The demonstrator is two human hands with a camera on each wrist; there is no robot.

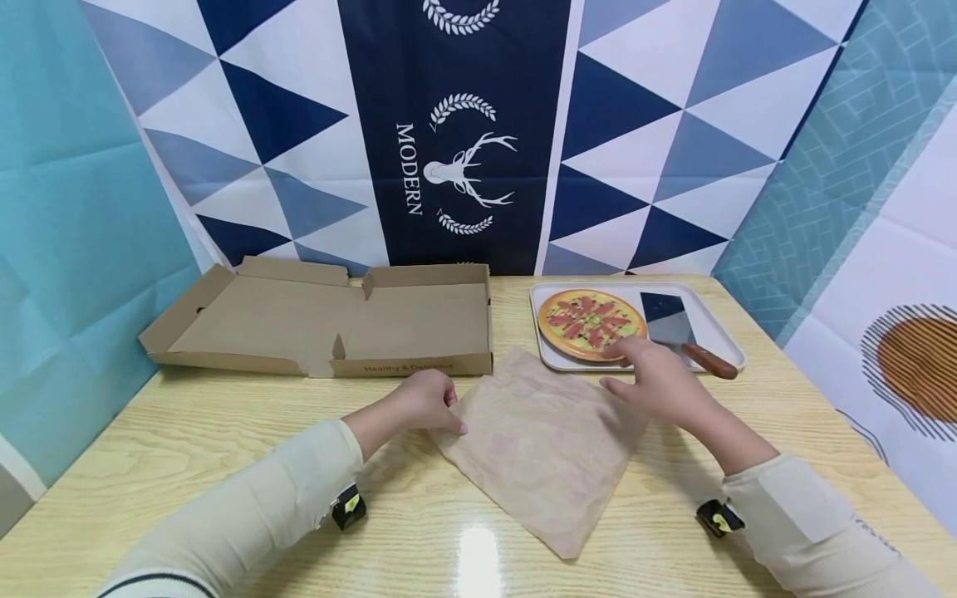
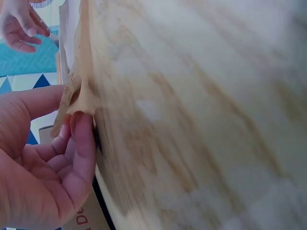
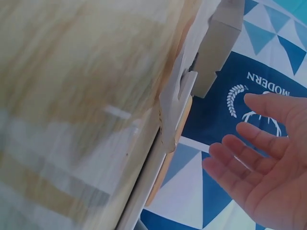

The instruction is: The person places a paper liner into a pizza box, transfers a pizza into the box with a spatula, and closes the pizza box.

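A square sheet of brown paper [image 1: 542, 448] lies on the table, one corner toward the front edge. My left hand [image 1: 424, 403] pinches its left corner between thumb and fingers; the left wrist view shows the paper [image 2: 82, 93] bunched at the fingertips of that hand [image 2: 53, 163]. Over the sheet's right corner hovers my right hand [image 1: 661, 378], holding nothing. Its fingers are spread and relaxed in the right wrist view [image 3: 264, 163]. Just beyond that hand a pizza [image 1: 591, 324] with red strips sits on a white tray [image 1: 706, 311].
An unfolded cardboard pizza box [image 1: 262, 320] lies at the back left, its printed side toward me. On the tray beside the pizza rests a pizza server [image 1: 668, 320] with a wooden handle [image 1: 710, 361]. A patterned cloth [image 1: 635, 149] hangs behind the table [image 1: 299, 531].
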